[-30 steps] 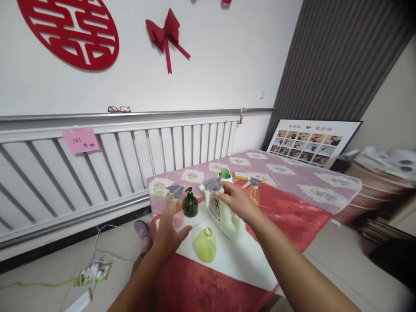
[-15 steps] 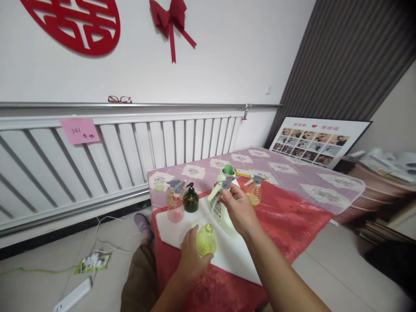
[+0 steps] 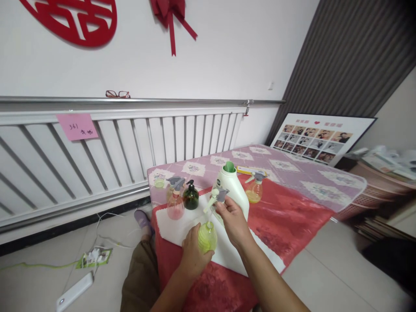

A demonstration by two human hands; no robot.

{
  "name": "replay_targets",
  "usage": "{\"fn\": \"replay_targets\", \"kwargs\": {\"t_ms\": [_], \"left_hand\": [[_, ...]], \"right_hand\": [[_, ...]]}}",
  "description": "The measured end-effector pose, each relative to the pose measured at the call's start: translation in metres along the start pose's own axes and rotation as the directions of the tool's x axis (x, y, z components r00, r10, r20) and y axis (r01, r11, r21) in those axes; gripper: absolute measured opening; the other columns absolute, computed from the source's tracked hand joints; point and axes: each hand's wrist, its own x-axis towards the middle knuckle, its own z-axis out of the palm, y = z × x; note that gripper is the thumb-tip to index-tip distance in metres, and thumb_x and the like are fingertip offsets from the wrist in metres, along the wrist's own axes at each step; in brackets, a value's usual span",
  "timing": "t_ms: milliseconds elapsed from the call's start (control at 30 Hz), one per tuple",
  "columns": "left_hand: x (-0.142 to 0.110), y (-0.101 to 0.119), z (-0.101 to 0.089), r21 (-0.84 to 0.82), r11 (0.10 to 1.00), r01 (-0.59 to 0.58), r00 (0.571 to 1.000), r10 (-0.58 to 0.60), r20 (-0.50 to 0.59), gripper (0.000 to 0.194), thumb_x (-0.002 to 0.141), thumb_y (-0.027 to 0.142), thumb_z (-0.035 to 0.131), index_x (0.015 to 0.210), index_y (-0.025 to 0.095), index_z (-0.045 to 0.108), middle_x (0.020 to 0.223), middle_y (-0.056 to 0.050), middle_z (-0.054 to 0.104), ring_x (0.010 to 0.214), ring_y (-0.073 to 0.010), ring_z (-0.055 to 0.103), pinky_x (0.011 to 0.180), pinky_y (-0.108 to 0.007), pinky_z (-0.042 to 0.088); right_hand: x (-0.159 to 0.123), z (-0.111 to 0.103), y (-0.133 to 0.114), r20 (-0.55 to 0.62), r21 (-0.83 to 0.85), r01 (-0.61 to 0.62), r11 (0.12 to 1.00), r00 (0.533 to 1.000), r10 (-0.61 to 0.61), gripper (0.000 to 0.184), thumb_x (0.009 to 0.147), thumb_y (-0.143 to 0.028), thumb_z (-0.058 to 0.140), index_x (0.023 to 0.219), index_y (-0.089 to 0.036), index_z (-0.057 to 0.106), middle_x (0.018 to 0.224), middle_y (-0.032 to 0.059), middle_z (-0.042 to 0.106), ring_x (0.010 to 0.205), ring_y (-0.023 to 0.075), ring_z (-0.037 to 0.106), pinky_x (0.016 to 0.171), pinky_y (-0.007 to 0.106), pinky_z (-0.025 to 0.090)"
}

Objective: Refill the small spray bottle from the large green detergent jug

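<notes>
My left hand (image 3: 195,253) is wrapped round a yellow-green spray bottle (image 3: 208,238) whose neck faces up without its head. In my right hand (image 3: 232,219) is a grey and pale green spray head (image 3: 216,197), just above that neck, its dip tube pointing down at the opening. Whether the tube is inside the neck I cannot tell for sure. Behind my right hand stands a large pale green jug (image 3: 235,190) with a green spout in its mouth. To the left are a pink spray bottle (image 3: 175,209) and a dark green pump bottle (image 3: 191,198).
A yellow spray bottle (image 3: 255,192) stands right of the jug, near a yellow and white box (image 3: 250,170). White paper (image 3: 172,227) lies over a red cloth (image 3: 279,216) on the table. A small yellow-green cap (image 3: 159,183) is at the table's left edge. A radiator (image 3: 162,138) lines the wall.
My right hand has moved the spray head left and down, from in front of the jug to over the bottle's neck. My left hand still holds the bottle in nearly the same place.
</notes>
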Motion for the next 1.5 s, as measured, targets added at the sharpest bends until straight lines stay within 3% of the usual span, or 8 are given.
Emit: {"fn": "replay_targets", "kwargs": {"t_ms": [167,433,667,833,1000,1233,1500], "left_hand": [[0.002,0.001,0.001,0.014,1.0,0.021,1.0,-0.022,0.021,0.081,0.062,0.033,0.063,0.136,0.019,0.032,0.141,-0.012,0.045,0.13,-0.0271,0.04,0.106,-0.038,0.03],[0.003,0.005,-0.004,-0.017,0.999,0.028,0.999,-0.027,0.046,0.08,0.062,0.032,0.065,0.134,0.02,0.033,0.137,-0.01,0.047,0.126,-0.0248,0.043,0.108,-0.037,0.028],[0.004,0.005,-0.006,-0.015,1.0,0.028,0.999,-0.027,0.047,0.078,0.062,0.031,0.065,0.134,0.021,0.037,0.14,-0.011,0.045,0.129,-0.0295,0.039,0.109,-0.043,0.028],[0.004,0.003,-0.005,-0.032,0.999,0.019,0.999,-0.018,0.027,0.078,0.061,0.03,0.066,0.134,0.02,0.039,0.139,-0.012,0.046,0.129,-0.0315,0.04,0.108,-0.045,0.029],[0.004,0.0,-0.004,-0.048,0.999,0.016,1.0,-0.015,0.02,0.08,0.06,0.03,0.067,0.135,0.023,0.039,0.139,-0.01,0.047,0.129,-0.0303,0.041,0.108,-0.044,0.028],[0.004,-0.001,-0.004,-0.025,1.0,-0.002,0.999,0.004,0.042,0.081,0.062,0.031,0.064,0.137,0.02,0.036,0.14,-0.012,0.046,0.128,-0.0307,0.04,0.106,-0.043,0.03],[0.004,-0.006,0.0,-0.039,0.999,-0.008,1.0,0.009,0.027,0.081,0.062,0.031,0.064,0.137,0.022,0.034,0.141,-0.012,0.045,0.131,-0.0296,0.038,0.109,-0.044,0.027]], "right_hand": [[-0.01,-0.006,0.027,0.062,-0.032,-0.029,0.999,0.998,0.031,0.039,0.071,-0.049,0.069,0.101,-0.024,0.065,0.097,0.0029,0.071,0.091,0.0221,0.062,0.087,0.037,0.046],[-0.024,-0.013,0.048,0.194,-0.115,-0.023,0.993,0.98,0.045,0.031,0.078,-0.047,0.064,0.101,-0.026,0.064,0.092,0.0013,0.072,0.08,0.0193,0.062,0.079,0.033,0.049],[-0.025,-0.019,0.062,0.25,-0.187,0.0,0.982,0.967,0.048,0.033,0.081,-0.044,0.061,0.108,-0.024,0.062,0.104,0.003,0.07,0.095,0.0217,0.062,0.089,0.036,0.047],[-0.024,-0.02,0.06,0.269,-0.212,-0.003,0.977,0.961,0.061,0.034,0.083,-0.044,0.059,0.111,-0.025,0.061,0.111,0.004,0.068,0.103,0.0232,0.061,0.094,0.039,0.045],[-0.022,-0.022,0.056,0.292,-0.237,0.002,0.971,0.954,0.07,0.034,0.082,-0.043,0.061,0.111,-0.026,0.063,0.11,0.0033,0.069,0.101,0.0232,0.063,0.091,0.038,0.047],[-0.02,-0.025,0.048,0.331,-0.289,0.032,0.957,0.941,0.069,0.033,0.081,-0.041,0.061,0.111,-0.026,0.064,0.108,0.0036,0.07,0.094,0.0235,0.064,0.086,0.04,0.049],[-0.014,-0.028,0.032,0.377,-0.387,0.111,0.915,0.925,0.047,0.025,0.077,-0.038,0.065,0.099,-0.026,0.07,0.103,0.0027,0.072,0.103,0.0271,0.061,0.096,0.043,0.042]]}}
